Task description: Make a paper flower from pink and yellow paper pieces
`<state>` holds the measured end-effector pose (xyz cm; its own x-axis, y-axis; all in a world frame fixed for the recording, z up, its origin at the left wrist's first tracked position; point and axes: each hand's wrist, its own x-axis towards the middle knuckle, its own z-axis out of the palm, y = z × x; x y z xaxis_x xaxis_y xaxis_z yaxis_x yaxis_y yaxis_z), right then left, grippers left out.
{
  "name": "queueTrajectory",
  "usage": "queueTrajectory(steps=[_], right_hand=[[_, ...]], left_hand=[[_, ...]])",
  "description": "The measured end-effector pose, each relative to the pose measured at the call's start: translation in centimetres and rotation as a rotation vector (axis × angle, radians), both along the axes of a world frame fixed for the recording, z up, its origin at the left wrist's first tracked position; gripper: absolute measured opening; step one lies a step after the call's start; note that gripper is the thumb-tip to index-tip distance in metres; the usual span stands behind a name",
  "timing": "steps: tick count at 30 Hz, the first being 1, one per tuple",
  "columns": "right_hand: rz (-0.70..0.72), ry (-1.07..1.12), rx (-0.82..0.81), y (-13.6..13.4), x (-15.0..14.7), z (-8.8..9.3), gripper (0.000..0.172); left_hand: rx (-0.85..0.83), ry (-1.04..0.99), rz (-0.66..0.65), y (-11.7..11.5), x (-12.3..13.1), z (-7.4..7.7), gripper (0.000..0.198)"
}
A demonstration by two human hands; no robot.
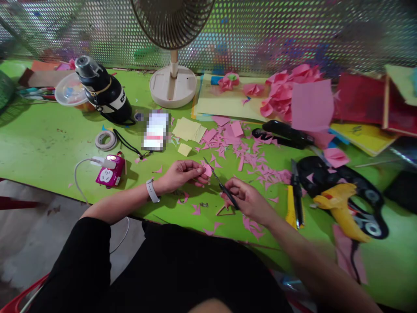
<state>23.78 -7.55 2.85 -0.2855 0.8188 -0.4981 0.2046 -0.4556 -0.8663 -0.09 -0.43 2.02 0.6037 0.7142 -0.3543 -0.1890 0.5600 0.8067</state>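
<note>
Between the thumb and fingers of my left hand (pixel 186 173) is a small piece of pink paper (pixel 207 170). My right hand (pixel 245 199) is closed around the black handles of a pair of scissors (pixel 222 187). The blades point up and left, and their tips are beside the pink paper; I cannot tell whether they touch it. Pink paper scraps (pixel 224 141) are strewn over the green table (pixel 48 143) beyond my hands, with a few more near my body. Small yellow paper squares (pixel 189 130) lie past my left hand.
A fan (pixel 173 89) stands at the back. To the left are a black bottle (pixel 110 98), a tape roll (pixel 106 140), a phone (pixel 156 130) and a pink power adapter (pixel 110 171). On the right are a stapler (pixel 286 134), a yellow cutter (pixel 295 204) and a yellow glue gun (pixel 342 208).
</note>
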Motion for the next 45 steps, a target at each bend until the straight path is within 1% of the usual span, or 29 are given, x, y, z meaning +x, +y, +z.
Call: queueTrajectory(steps=[2,7,13,19,23,25,28,30,32,35,37,41,45], right_hand=[[0.005,0.012,-0.002,0.0,0.1,0.0,0.049],[0.021,0.002,0.011,0.1,0.4,0.1,0.047],[0.016,0.003,0.024,-0.1,0.5,0.0,0.046],[0.017,0.0,0.035,-0.1,0.4,0.4,0.049],[0.029,-0.02,0.055,0.1,0.4,0.8,0.051],[0.01,-0.034,0.076,0.1,0.6,0.5,0.05],[-0.057,-0.074,0.14,0.2,1.1,-0.5,0.047],[-0.081,-0.139,0.209,0.4,1.5,-1.4,0.045],[-0.077,-0.259,0.305,0.7,1.8,-1.9,0.042],[-0.067,-0.518,0.471,1.4,2.1,-2.1,0.037],[-0.068,-0.662,0.539,1.8,2.4,-2.0,0.032],[-0.056,-0.807,0.54,2.3,2.9,-1.9,0.024],[-0.022,-0.912,0.576,2.4,3.3,-1.9,0.023]], left_hand=[[0.001,0.0,-0.012,0.1,0.0,0.1,0.047],[-0.019,0.015,0.006,0.2,-0.1,0.1,0.051],[-0.004,0.017,0.011,0.3,-0.2,-0.1,0.05],[0.002,0.014,0.01,0.4,-0.2,-0.3,0.05],[0.006,0.019,0.003,0.4,-0.3,-0.3,0.046],[0.004,0.023,0.005,0.4,-0.3,-0.2,0.044],[-0.006,0.031,0.029,0.4,-0.3,0.0,0.038],[-0.026,0.039,0.043,0.4,-0.2,0.2,0.035],[-0.053,0.046,0.053,0.4,-0.2,0.3,0.035],[-0.058,0.027,0.068,0.4,-0.2,0.3,0.038],[-0.049,-0.002,0.076,0.3,-0.3,0.3,0.037],[-0.078,-0.032,0.07,0.2,-0.2,0.1,0.036],[-0.055,-0.026,0.053,0.2,-0.1,-0.5,0.048]])
